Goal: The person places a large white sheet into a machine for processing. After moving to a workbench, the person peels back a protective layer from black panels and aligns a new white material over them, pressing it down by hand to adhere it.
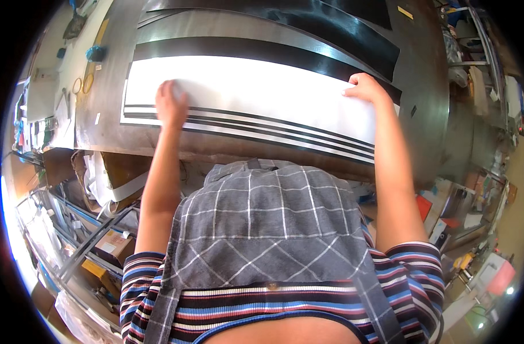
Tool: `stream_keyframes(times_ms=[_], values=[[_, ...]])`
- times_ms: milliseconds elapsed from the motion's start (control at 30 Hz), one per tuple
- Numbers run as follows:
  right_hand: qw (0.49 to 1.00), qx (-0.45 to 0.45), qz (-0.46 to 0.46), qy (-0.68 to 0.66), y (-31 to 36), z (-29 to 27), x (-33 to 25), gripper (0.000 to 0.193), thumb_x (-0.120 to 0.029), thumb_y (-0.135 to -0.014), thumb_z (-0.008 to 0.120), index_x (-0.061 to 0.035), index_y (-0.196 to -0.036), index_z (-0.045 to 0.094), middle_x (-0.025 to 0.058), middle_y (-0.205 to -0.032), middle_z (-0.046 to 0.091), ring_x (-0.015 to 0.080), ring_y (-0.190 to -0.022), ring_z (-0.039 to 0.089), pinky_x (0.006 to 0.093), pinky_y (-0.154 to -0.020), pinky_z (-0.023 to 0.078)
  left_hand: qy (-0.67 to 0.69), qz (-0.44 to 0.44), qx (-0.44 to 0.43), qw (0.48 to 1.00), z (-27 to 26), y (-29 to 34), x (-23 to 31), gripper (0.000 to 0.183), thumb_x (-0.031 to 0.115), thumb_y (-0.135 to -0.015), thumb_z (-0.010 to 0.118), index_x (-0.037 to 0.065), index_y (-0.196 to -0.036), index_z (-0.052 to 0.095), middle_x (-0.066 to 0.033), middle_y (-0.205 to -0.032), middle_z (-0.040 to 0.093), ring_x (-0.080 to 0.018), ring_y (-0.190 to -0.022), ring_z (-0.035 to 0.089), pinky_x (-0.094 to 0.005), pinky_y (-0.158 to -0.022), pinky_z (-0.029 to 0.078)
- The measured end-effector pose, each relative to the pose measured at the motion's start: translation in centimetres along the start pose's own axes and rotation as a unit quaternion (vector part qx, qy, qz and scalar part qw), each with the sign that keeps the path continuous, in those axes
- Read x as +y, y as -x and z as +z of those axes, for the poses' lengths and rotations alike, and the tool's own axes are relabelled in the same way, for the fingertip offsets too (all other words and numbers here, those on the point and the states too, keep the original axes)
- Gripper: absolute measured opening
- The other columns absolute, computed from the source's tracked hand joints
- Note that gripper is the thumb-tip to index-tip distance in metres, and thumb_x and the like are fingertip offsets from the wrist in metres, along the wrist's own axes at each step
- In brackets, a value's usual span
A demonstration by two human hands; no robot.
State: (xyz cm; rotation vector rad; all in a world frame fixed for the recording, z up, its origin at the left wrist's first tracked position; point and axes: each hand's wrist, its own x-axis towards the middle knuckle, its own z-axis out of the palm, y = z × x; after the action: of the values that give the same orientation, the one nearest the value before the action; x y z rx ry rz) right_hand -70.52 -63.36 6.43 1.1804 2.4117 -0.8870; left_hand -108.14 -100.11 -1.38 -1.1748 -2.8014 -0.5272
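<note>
A long white sheet [262, 89] lies across the worktable in front of me, overlapping layered black and white strips [273, 127] along its near side. My left hand [171, 106] rests on the left part of the sheet, fingers stretched forward and slightly blurred. At the far right edge my right hand [366, 89] has its fingers curled and its thumb over the white surface, gripping the sheet's edge. Beyond the white sheet runs a black sheet [239, 49]. Several larger glossy black sheets [330, 28] lie farther back.
The dark metal table [115, 135] ends just before my checked apron [267, 200]. Yellow tape rolls [88, 83] and a blue object [94, 54] are at the left. Below the table's left side are a cardboard box [114, 243] and racks; shelves [474, 46] stand at the right.
</note>
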Motion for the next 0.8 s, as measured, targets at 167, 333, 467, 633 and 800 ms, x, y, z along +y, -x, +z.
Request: stream_keyframes(times_ms=[167, 333, 467, 633, 800], values=[[0.999, -0.001, 0.004, 0.048, -0.7, 0.2, 0.6, 0.031, -0.028, -0.066, 0.078, -0.0046, -0.081, 0.065, 0.0118, -0.084, 0.065, 0.0233, -0.079, 0.062, 0.0356, -0.07, 0.048, -0.022, 0.156, -0.115, 0.981, 0.9, 1.4, 12.6, 0.068, 0.048, -0.089, 0.053, 0.017, -0.146, 0.032, -0.0138, -0.153, 0.02, -0.0304, -0.143, 0.014, -0.0487, -0.115, 0.012], [0.999, 0.037, 0.022, 0.001, 0.6, 0.4, 1.3, 0.035, -0.032, -0.066, 0.078, -0.0039, -0.083, 0.065, 0.012, -0.084, 0.064, 0.0228, -0.078, 0.061, 0.0351, -0.068, 0.047, -0.061, 0.159, -0.151, 0.974, 0.6, 2.2, 15.6, 0.078, 0.058, -0.085, 0.053, 0.019, -0.148, 0.028, -0.0112, -0.155, 0.018, -0.0283, -0.144, 0.01, -0.0497, -0.115, 0.009], [0.997, -0.018, 0.076, -0.004, 0.4, -0.8, 5.1, 0.039, -0.035, -0.065, 0.079, -0.0034, -0.084, 0.067, 0.0111, -0.084, 0.066, 0.0214, -0.08, 0.062, 0.0335, -0.069, 0.047, -0.067, 0.164, -0.165, 0.97, 1.4, 1.3, 13.3, 0.083, 0.058, -0.082, 0.058, 0.018, -0.148, 0.026, -0.0109, -0.156, 0.015, -0.0294, -0.145, 0.009, -0.0494, -0.115, 0.009], [0.989, -0.009, 0.146, 0.029, 3.0, -2.7, 10.7, 0.041, -0.036, -0.064, 0.079, -0.0038, -0.085, 0.067, 0.0119, -0.086, 0.067, 0.0234, -0.081, 0.062, 0.0346, -0.07, 0.048, -0.014, 0.18, -0.19, 0.965, 2.1, 1.8, 16.4, 0.077, 0.029, -0.078, 0.061, 0.015, -0.147, 0.028, -0.0146, -0.155, 0.016, -0.0324, -0.144, 0.009, -0.0531, -0.115, 0.008], [0.988, 0.028, 0.15, 0.032, 3.9, -2.1, 10.0, 0.045, -0.038, -0.063, 0.079, -0.0038, -0.089, 0.067, 0.0139, -0.092, 0.067, 0.0275, -0.087, 0.063, 0.0371, -0.072, 0.049, 0.033, 0.318, -0.235, 0.918, 3.2, 3.4, 26.0, 0.072, 0.029, -0.083, 0.06, 0.014, -0.146, 0.03, -0.0137, -0.155, 0.016, -0.0313, -0.144, 0.01, -0.0509, -0.115, 0.01]])
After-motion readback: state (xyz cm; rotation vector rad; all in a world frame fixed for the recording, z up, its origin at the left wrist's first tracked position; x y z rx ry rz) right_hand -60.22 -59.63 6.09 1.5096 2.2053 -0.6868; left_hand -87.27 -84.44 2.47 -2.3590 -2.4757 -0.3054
